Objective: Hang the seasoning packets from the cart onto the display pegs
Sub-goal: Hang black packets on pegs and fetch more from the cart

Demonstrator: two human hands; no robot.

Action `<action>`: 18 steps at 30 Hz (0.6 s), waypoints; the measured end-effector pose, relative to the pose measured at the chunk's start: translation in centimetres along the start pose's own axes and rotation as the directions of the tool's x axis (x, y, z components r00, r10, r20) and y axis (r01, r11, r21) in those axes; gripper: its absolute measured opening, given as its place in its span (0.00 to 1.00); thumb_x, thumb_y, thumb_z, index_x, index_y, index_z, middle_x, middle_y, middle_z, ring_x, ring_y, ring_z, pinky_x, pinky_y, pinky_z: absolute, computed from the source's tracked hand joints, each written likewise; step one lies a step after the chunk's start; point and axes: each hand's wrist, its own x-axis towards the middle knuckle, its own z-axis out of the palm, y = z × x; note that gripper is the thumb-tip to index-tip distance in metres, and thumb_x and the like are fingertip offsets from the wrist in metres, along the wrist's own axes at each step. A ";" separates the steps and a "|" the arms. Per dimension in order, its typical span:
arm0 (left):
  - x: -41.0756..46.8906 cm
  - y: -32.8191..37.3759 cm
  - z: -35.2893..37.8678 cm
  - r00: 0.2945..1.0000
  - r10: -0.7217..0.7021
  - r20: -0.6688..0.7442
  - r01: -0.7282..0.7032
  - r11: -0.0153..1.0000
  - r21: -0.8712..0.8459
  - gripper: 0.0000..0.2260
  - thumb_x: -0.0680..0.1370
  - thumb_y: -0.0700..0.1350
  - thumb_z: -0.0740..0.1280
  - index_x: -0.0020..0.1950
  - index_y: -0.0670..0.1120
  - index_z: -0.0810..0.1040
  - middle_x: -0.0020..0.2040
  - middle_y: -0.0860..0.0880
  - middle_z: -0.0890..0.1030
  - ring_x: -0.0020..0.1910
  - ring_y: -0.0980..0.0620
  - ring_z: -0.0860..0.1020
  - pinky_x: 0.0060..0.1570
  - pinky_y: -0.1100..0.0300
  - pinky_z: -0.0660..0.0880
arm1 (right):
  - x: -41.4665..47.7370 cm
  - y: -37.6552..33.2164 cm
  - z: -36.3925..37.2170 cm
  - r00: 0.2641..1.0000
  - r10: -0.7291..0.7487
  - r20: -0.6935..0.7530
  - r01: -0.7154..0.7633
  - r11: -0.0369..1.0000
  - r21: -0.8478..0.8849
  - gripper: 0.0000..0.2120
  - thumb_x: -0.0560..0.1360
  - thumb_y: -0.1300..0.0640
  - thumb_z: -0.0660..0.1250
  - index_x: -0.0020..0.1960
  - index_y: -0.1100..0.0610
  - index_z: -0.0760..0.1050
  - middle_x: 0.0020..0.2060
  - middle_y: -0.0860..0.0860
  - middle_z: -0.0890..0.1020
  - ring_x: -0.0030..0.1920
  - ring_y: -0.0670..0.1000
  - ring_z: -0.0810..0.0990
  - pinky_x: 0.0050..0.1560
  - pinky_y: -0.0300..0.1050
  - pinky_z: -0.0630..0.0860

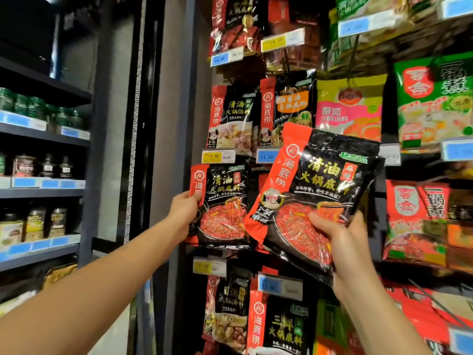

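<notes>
Holding a glossy black-and-red plastic seasoning packet (320, 175) up, tilted.
Right hand (343, 242) is gripping its lower edge; left hand (183, 204) is grasping a matching hanging packet (225, 201) farther left.

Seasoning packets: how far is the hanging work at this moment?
Done: a matching packet already hangs among the other hanging packs, and the left hand grips its red edge. In hand: the right hand holds a tilted packet in the air, not yet hung. Left: get it onto a peg. The cart is out of view, so how many packets remain cannot be told.
</notes>
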 end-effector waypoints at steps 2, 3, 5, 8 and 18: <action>0.7 0.0 0.1 1.000 -0.014 -0.013 0.014 1.000 -0.001 0.08 0.84 0.46 0.65 0.56 0.46 0.82 0.51 0.42 0.86 0.53 0.38 0.84 0.61 0.37 0.77 | 0.3 0.0 0.0 1.000 0.000 0.004 0.000 1.000 0.001 0.54 0.71 0.55 0.79 0.84 0.48 0.47 0.76 0.48 0.68 0.73 0.54 0.72 0.72 0.61 0.71; 0.9 0.0 0.2 0.999 -0.028 -0.018 0.028 1.000 0.003 0.09 0.83 0.46 0.65 0.57 0.45 0.82 0.51 0.41 0.86 0.53 0.37 0.84 0.62 0.37 0.77 | 0.5 -0.1 -0.1 1.000 0.000 0.005 0.000 1.000 0.000 0.54 0.70 0.55 0.79 0.84 0.48 0.47 0.76 0.47 0.68 0.72 0.53 0.72 0.70 0.58 0.73; 1.2 0.0 0.4 0.999 -0.048 -0.015 0.048 0.999 0.020 0.08 0.83 0.45 0.65 0.57 0.43 0.82 0.52 0.40 0.86 0.53 0.37 0.84 0.59 0.40 0.79 | 0.7 -0.2 -0.1 1.000 -0.004 0.008 0.004 1.000 0.002 0.53 0.72 0.57 0.78 0.84 0.48 0.45 0.77 0.48 0.67 0.72 0.52 0.72 0.69 0.56 0.72; 1.3 -0.1 0.7 0.997 -0.077 -0.017 0.078 0.996 0.044 0.08 0.83 0.43 0.65 0.57 0.41 0.81 0.51 0.39 0.85 0.47 0.40 0.83 0.50 0.48 0.80 | 0.7 -0.3 -0.2 1.000 0.004 0.018 -0.004 1.000 0.000 0.53 0.74 0.59 0.76 0.84 0.49 0.41 0.80 0.49 0.62 0.73 0.51 0.69 0.69 0.53 0.69; 2.5 -0.8 0.9 0.991 -0.134 -0.010 0.134 0.982 0.136 0.11 0.83 0.48 0.67 0.54 0.40 0.81 0.52 0.38 0.84 0.53 0.37 0.83 0.58 0.43 0.80 | 0.3 0.4 0.0 0.999 0.024 0.045 -0.022 0.999 -0.045 0.56 0.67 0.52 0.80 0.83 0.44 0.46 0.81 0.48 0.61 0.77 0.56 0.67 0.74 0.66 0.67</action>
